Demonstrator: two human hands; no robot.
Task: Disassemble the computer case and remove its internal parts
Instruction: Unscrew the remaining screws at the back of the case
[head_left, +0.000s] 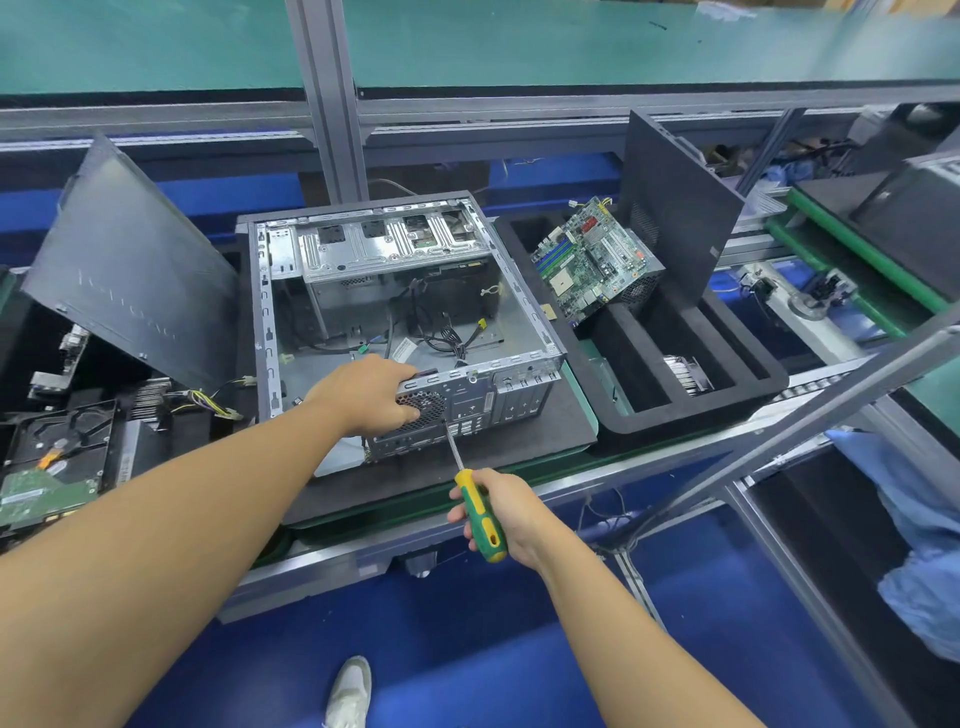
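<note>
Open grey steel computer case (519, 397) lies side-down on the table, left hand (371, 397) clamped over its rear-panel edge to brace it, right hand (511, 512) gripping green-and-yellow screwdriver (485, 530), tip on that panel, probably at a fan screw.

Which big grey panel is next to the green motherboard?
The right side panel, standing in the black tray beside the motherboard. The other side panel leans left of the computer case.
</note>
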